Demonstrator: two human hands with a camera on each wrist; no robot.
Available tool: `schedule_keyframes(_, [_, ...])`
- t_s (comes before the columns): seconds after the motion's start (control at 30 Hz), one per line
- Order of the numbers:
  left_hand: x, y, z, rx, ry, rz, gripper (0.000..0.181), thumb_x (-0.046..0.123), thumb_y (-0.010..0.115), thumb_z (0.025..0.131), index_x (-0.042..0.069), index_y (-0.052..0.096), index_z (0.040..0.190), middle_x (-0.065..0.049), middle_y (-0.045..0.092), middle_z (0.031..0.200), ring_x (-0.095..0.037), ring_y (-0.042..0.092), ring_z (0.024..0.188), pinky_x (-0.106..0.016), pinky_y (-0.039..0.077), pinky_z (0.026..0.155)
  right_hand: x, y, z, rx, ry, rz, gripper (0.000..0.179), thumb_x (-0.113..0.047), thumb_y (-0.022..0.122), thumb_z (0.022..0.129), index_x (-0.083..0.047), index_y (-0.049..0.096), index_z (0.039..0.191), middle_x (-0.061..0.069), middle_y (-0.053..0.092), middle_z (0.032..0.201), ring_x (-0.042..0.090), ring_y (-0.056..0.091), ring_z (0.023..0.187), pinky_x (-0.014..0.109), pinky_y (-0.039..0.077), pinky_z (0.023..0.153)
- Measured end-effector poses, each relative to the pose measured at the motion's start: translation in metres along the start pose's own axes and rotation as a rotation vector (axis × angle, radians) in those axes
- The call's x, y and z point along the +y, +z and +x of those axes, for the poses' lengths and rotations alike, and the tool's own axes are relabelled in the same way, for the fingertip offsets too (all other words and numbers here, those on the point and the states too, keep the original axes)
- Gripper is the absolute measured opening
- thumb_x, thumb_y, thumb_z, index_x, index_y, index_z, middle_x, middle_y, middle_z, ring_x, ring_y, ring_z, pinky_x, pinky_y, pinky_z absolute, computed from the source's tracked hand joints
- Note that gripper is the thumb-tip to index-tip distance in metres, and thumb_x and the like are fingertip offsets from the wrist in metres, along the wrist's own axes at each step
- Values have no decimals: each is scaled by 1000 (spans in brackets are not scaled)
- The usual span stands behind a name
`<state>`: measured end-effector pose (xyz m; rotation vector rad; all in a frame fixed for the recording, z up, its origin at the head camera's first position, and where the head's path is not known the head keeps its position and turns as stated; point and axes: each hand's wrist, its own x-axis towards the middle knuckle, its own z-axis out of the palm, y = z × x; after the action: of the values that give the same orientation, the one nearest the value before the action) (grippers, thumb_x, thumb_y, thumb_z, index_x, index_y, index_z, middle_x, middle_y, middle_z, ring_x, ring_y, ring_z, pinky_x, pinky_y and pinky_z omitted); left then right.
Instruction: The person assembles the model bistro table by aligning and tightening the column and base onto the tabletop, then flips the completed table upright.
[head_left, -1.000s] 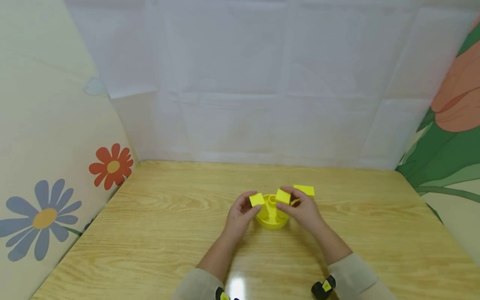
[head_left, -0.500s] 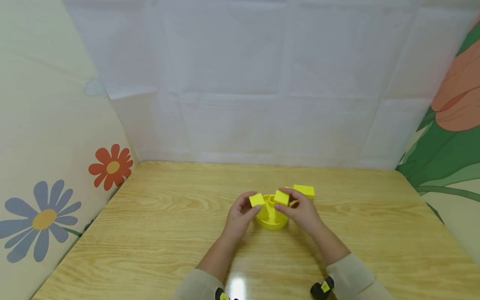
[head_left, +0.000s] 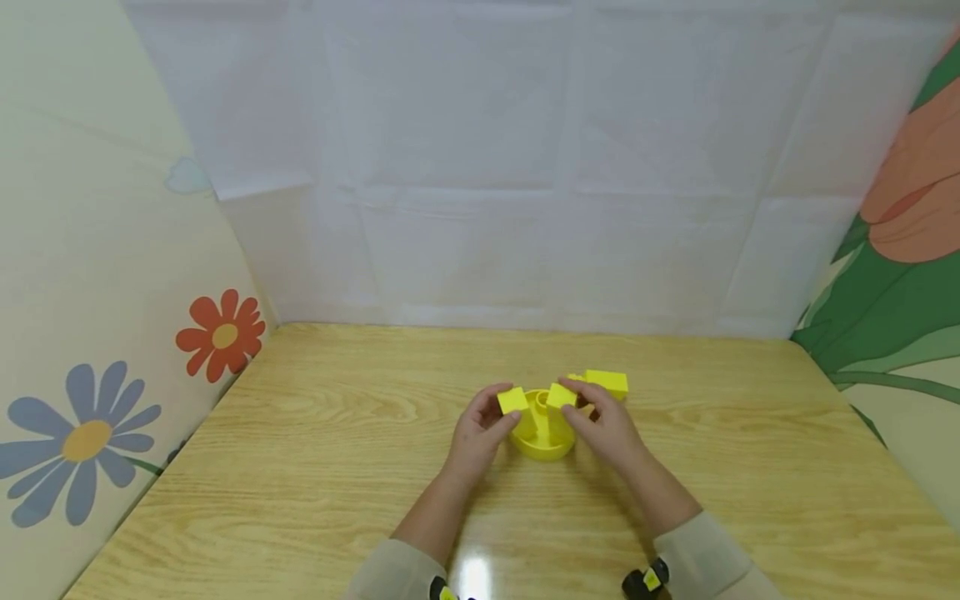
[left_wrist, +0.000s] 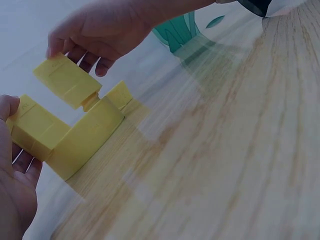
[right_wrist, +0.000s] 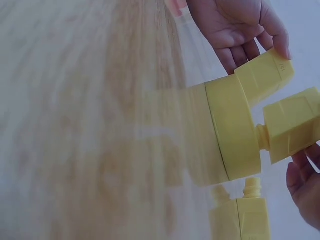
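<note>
A shallow round yellow base (head_left: 542,452) with raised sockets inside sits on the table between both hands. My left hand (head_left: 478,427) pinches a yellow block-shaped leg (head_left: 513,400) that stands at the base's left side, its lower end hidden behind the rim. Thumb and fingers of my right hand (head_left: 609,427) grip a second yellow leg (head_left: 561,395) over the base's right side. In the right wrist view, that leg (right_wrist: 295,125) tilts, and part of its threaded end (right_wrist: 262,137) shows above the rim.
Behind the right hand, a third yellow leg (head_left: 607,383) lies on the wooden table (head_left: 337,433), its threaded end (head_left: 575,377) pointing left. A white sheet (head_left: 465,208) hangs at the back. Flower-patterned panels (head_left: 90,250) flank the table.
The right hand has shifted its leg slightly left and turned it, with the thumb now higher on it. The loose leg's threaded end has come into sight. The left hand stays put.
</note>
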<state>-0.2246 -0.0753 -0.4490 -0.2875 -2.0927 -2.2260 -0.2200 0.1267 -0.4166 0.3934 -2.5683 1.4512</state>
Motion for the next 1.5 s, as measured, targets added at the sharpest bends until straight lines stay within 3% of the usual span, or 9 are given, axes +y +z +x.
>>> schedule_keyframes(0.3, [1,-1,-1,-5,-18,7,41,2,63,91,1,55,131,-21,58,126,-12,56,106,-17,48,92,0,-5,4,-111,-13,-11,45,-18,58,97,-10,52,140,13,57,126,17,48,93,25,44,78])
schedule_keyframes(0.5, [1,-1,-1,-17,-19,5,41,3,63,92,1,54,132,-21,58,128,-13,56,108,-16,48,92,-2,-6,9,-111,103,31,47,-25,64,95,-6,50,136,13,55,123,22,50,100,30,44,83])
schedule_keyframes(0.63, [1,-2,-1,-20,-30,6,42,3,63,92,2,54,133,-19,58,129,-14,56,110,-16,47,92,1,-5,10,-96,162,73,52,-27,67,94,-6,48,137,13,57,127,25,53,111,35,47,93])
schedule_keyframes(0.8, [0,-2,0,-16,-26,13,41,3,63,93,2,54,133,-20,58,127,-13,56,107,-16,47,91,6,-7,8,-106,97,173,45,-14,60,97,0,46,137,21,57,130,30,55,119,40,47,102])
schedule_keyframes(0.9, [0,-1,0,-11,-22,14,41,3,63,92,2,54,132,-20,58,127,-12,56,106,-16,47,91,8,-8,7,-100,50,213,40,-7,54,98,3,47,136,24,58,128,29,55,117,30,48,99])
schedule_keyframes(1.03, [0,-1,0,-8,-19,10,41,1,63,91,1,54,132,-20,58,126,-12,56,106,-16,48,91,9,-10,6,-73,68,219,38,-8,57,97,1,50,134,23,60,124,21,56,109,19,47,90])
schedule_keyframes(1.27, [1,-1,0,-2,-17,5,41,1,63,91,0,54,131,-21,58,127,-12,56,107,-16,48,91,9,-12,5,-27,146,185,39,-10,68,91,-1,50,124,20,61,109,15,58,92,22,49,81])
schedule_keyframes(1.5, [-1,-1,0,0,-21,1,41,1,64,91,1,55,131,-20,58,127,-13,56,107,-16,48,91,12,-13,5,-77,174,131,58,-19,72,89,-12,47,141,16,52,120,17,48,86,21,44,69])
